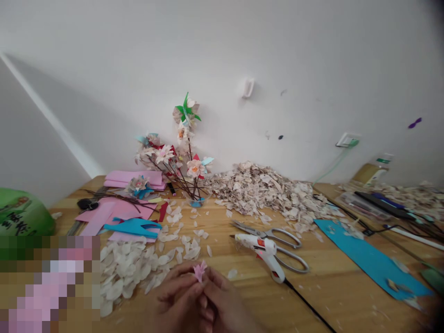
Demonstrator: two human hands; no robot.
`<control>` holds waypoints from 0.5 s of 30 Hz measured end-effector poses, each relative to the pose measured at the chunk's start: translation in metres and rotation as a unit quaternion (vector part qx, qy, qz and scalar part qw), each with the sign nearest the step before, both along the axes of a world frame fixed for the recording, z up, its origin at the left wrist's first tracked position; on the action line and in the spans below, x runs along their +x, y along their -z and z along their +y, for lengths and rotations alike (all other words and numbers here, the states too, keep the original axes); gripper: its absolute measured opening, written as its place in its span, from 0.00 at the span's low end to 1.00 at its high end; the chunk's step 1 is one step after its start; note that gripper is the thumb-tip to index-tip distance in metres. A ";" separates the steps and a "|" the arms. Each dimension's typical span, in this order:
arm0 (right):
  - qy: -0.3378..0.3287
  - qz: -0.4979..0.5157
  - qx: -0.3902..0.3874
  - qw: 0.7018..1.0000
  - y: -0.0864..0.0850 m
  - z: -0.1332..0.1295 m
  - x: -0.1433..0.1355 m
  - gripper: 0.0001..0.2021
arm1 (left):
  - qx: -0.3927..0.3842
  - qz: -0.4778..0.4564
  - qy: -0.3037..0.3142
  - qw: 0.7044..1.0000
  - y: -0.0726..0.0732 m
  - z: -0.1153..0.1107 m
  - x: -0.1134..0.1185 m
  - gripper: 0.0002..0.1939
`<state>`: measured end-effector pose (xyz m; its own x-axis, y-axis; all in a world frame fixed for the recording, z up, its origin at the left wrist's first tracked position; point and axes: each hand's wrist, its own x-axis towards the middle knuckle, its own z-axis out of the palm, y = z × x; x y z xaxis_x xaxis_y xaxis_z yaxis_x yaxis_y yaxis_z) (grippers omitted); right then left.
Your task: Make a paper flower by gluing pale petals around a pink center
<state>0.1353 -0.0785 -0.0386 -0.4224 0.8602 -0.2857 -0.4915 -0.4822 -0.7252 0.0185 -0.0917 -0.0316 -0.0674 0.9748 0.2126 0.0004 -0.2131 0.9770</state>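
Two hands together, left hand [176, 296], right hand [222, 300], fingers pinching small pink paper flower [200, 270]

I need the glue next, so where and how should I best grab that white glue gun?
Grip the glue gun by its handle, the part slanting toward you where the black cord leaves. Probably come from the near right: its nozzle points left, and the scissors lie right behind it.
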 end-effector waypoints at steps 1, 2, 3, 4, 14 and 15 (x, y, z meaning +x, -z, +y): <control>0.011 0.000 0.013 1.000 0.003 0.000 -0.001 0.24 | 0.021 -0.003 -0.001 1.000 0.000 0.000 -0.002 0.06; 0.016 0.004 0.025 1.000 0.005 -0.001 -0.002 0.23 | 0.046 -0.008 -0.008 0.999 -0.001 -0.001 -0.004 0.04; 0.013 0.007 0.036 0.999 0.007 -0.001 -0.003 0.23 | 0.068 -0.010 -0.015 0.998 -0.002 -0.001 -0.005 0.03; 0.005 0.008 0.045 0.999 0.008 -0.002 -0.004 0.23 | 0.085 -0.009 -0.026 0.996 -0.003 -0.002 -0.006 0.03; 0.136 -0.282 0.203 0.928 0.022 -0.014 0.001 0.22 | -0.015 -0.029 -0.080 0.996 0.009 0.003 0.010 0.10; 0.148 -0.302 0.211 0.918 0.025 -0.013 -0.001 0.22 | -0.017 -0.033 -0.076 0.996 0.010 0.004 0.011 0.10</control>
<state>0.1339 -0.0918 -0.0632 -0.0265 0.9996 -0.0050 -0.0020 -0.0050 -1.0000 0.0299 -0.0881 -0.0418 -0.2279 0.9589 0.1689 -0.0346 -0.1814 0.9828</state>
